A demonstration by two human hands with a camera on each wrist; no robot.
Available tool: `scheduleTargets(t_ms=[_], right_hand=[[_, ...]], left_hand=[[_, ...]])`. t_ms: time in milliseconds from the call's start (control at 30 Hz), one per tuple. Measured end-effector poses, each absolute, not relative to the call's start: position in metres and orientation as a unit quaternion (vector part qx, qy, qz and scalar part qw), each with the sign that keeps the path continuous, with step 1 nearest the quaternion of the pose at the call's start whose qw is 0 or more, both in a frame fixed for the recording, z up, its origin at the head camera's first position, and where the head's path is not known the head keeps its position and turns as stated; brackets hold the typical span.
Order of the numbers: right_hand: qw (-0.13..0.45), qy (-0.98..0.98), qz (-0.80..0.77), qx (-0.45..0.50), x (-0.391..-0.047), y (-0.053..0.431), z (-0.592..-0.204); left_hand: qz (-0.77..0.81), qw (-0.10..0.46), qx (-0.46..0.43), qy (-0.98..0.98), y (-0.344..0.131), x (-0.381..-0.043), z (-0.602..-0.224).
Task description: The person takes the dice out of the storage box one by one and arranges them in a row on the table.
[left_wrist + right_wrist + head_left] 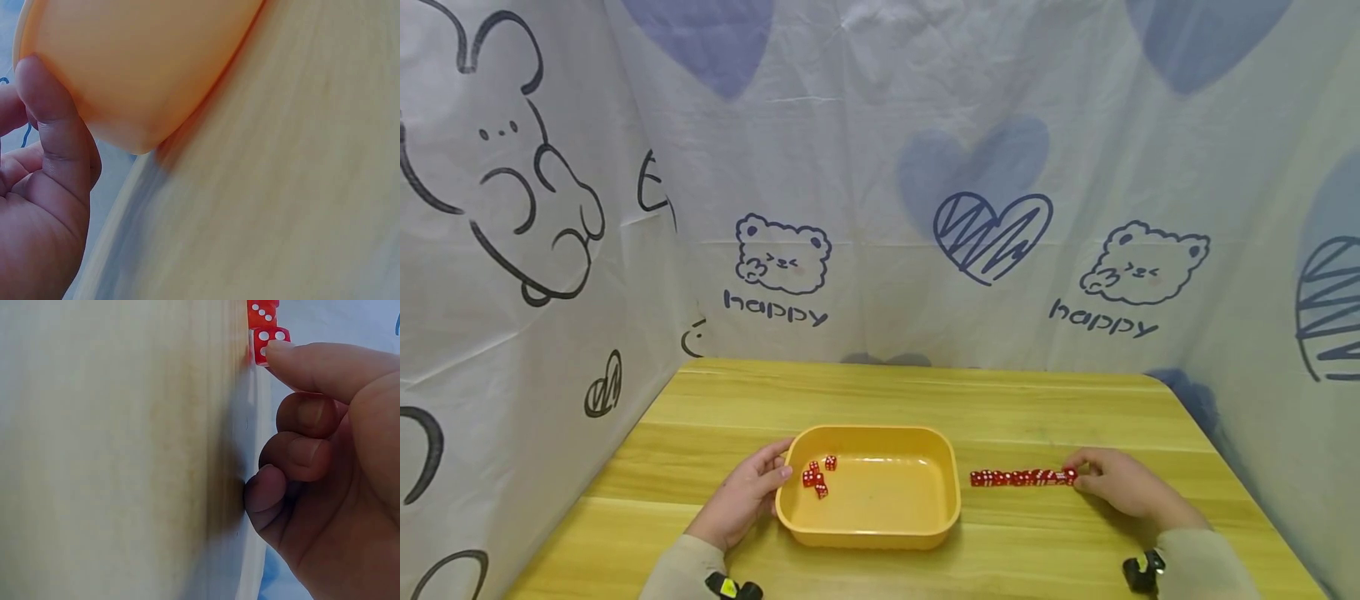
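Observation:
A yellow plastic tray [880, 500] stands left of centre in the head view, with several red dice [808, 478] loose at its left end. My left hand [741, 500] grips the tray's left rim. In the left wrist view the thumb [50, 106] lies against the tray's outer wall [144, 69]. To the right of the tray, several red dice with white dots form a straight row [1018, 477]. My right hand [1123, 483] pinches the end die [261, 348] at the row's right end, thumb on its near face. Its other fingers [306, 453] are curled in.
Everything rests on a yellow wood-grain table [1037, 417]. A white curtain [865, 275] printed with hearts and bears hangs behind the table and along both sides. Dark wrist straps [1144, 572] sit over both sleeves.

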State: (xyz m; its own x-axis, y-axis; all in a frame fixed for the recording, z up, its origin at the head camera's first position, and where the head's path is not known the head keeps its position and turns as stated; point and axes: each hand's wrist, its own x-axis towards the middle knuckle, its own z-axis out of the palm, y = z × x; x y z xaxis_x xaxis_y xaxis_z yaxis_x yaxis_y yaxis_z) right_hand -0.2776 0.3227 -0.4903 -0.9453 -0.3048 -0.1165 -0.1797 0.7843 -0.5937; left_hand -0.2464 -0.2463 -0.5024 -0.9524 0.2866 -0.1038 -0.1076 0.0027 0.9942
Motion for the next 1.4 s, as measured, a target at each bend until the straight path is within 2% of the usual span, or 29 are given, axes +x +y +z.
scheduleTargets(t_ms=[333,933,1400], right_hand=[[0.120,0.932,-0.315,-0.133,-0.276,0.322,-0.491],[0.102,0.934,-0.320,-0.123,-0.275,0.318,-0.490],[0.085,0.935,-0.314,-0.143,-0.276,0.286,-0.467]], left_hand=[[0.706,0.135,0.057,0.693,-0.247,-0.248,-0.505],[0.706,0.143,0.075,0.690,-0.246,-0.245,-0.501],[0.710,0.142,0.071,0.686,-0.246,-0.246,-0.502]])
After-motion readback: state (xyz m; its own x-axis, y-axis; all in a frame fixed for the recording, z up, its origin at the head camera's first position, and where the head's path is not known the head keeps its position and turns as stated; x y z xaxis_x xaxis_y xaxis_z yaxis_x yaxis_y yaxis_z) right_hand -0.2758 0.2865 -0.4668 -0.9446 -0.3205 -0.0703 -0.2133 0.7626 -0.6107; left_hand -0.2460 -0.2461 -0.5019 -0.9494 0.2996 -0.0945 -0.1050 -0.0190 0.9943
